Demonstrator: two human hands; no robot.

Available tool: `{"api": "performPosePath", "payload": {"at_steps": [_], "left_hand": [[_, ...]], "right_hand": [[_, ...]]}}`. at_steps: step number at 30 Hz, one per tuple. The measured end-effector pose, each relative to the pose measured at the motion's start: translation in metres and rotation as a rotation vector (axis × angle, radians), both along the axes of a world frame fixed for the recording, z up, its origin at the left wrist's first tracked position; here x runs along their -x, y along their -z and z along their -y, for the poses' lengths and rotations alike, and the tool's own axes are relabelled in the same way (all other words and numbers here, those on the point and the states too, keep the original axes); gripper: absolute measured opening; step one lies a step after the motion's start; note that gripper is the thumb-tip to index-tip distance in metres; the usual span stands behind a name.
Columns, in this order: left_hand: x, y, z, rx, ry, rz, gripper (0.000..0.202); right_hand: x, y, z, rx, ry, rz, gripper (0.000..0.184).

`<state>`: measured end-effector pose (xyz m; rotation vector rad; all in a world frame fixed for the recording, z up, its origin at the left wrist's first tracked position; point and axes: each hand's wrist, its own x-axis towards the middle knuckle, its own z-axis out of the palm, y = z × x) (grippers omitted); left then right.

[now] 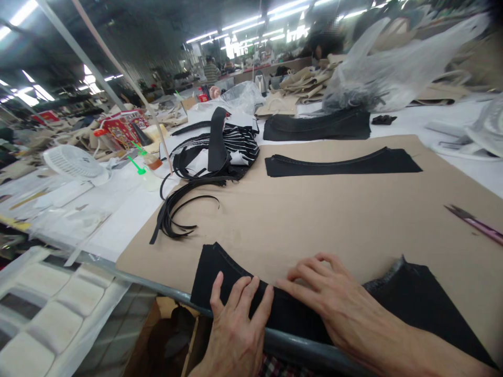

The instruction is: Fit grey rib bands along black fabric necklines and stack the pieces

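A black curved piece of cloth (205,277) lies along the table's near edge, with its top edge folded in a narrow strip at the left. My left hand (239,319) rests on this cloth, fingers spread and tips near the curved edge. Just to the right, my right hand (326,293) lies over the same edge, its fingers bent and slightly apart; its thumb is hidden. Beyond my right hand the cloth widens, and a fuzzy grey underside shows at its raised edge. Both hands press from above without a visible grip.
Brown board (314,220) covers the tabletop. On it lie another black curved piece (341,163), a bundle of black strips (168,214) and purple-handled scissors (477,222). Behind are a stack of black pieces (314,126), green-tipped bottles (143,175), a white fan (73,159) and plastic bags (408,57).
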<state>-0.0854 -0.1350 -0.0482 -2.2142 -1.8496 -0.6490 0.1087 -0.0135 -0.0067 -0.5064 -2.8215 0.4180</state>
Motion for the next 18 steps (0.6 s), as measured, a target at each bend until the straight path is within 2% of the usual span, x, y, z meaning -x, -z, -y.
{"api": "performPosePath", "payload": {"at_steps": [3, 7, 12, 16, 18], "left_hand": [[-0.001, -0.002, 0.0, 0.002, 0.005, 0.016, 0.036], [-0.001, -0.003, 0.0, -0.004, 0.0, 0.03, 0.034], [-0.002, -0.001, 0.0, -0.027, -0.01, 0.009, 0.034], [-0.002, -0.001, 0.001, -0.002, -0.016, -0.029, 0.04], [-0.003, 0.0, 0.002, -0.009, -0.022, -0.043, 0.039]], "right_hand": [[0.0, -0.003, -0.007, 0.089, 0.068, -0.027, 0.054], [0.002, -0.001, -0.003, 0.114, 0.031, 0.02, 0.052], [0.004, 0.01, 0.008, 0.065, -0.009, 0.015, 0.041], [0.002, 0.013, 0.01, -0.028, -0.037, 0.007, 0.046], [0.0, 0.011, 0.008, -0.015, -0.055, -0.011, 0.044]]}}
